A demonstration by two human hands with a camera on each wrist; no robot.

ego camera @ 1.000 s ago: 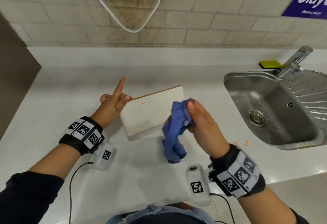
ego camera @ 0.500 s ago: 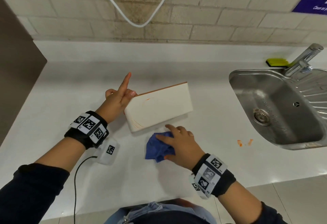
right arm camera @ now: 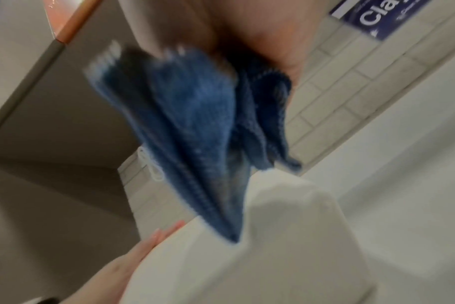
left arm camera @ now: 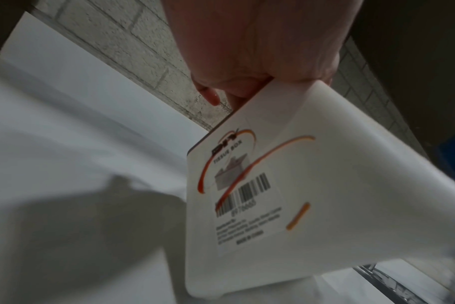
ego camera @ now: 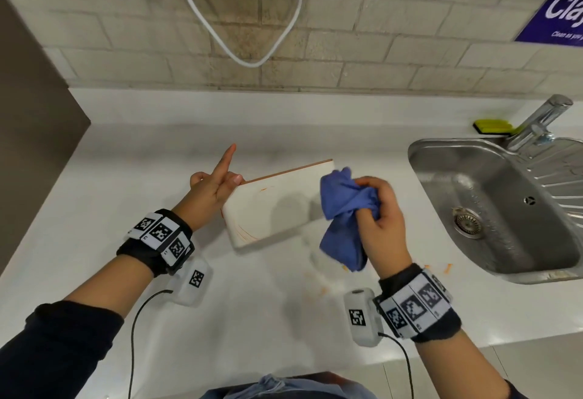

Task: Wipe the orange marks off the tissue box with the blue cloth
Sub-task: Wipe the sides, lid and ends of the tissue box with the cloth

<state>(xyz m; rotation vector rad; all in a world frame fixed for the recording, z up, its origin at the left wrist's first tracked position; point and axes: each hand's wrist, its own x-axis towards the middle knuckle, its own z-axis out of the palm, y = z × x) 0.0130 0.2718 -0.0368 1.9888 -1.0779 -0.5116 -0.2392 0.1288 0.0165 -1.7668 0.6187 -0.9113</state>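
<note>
The white tissue box (ego camera: 277,203) stands tilted on the counter, with thin orange marks (ego camera: 244,230) near its lower left corner. Its end face (left arm camera: 312,205) shows orange streaks (left arm camera: 298,216) around a barcode label. My left hand (ego camera: 217,187) holds the box by its left end, index finger pointing up. My right hand (ego camera: 381,219) grips the bunched blue cloth (ego camera: 345,209) in the air, just off the box's right end. The cloth (right arm camera: 195,123) hangs down from the fingers.
A steel sink (ego camera: 501,206) with a tap (ego camera: 539,124) lies at the right, a yellow-green sponge (ego camera: 492,126) behind it. Orange crumbs (ego camera: 446,267) and faint smears (ego camera: 321,290) lie on the white counter (ego camera: 126,178). A brick wall runs behind, a dark panel (ego camera: 28,133) at left.
My right hand lowered the cloth to the counter in front of the box, then lifted it again to the box's right end. The left hand kept its hold.
</note>
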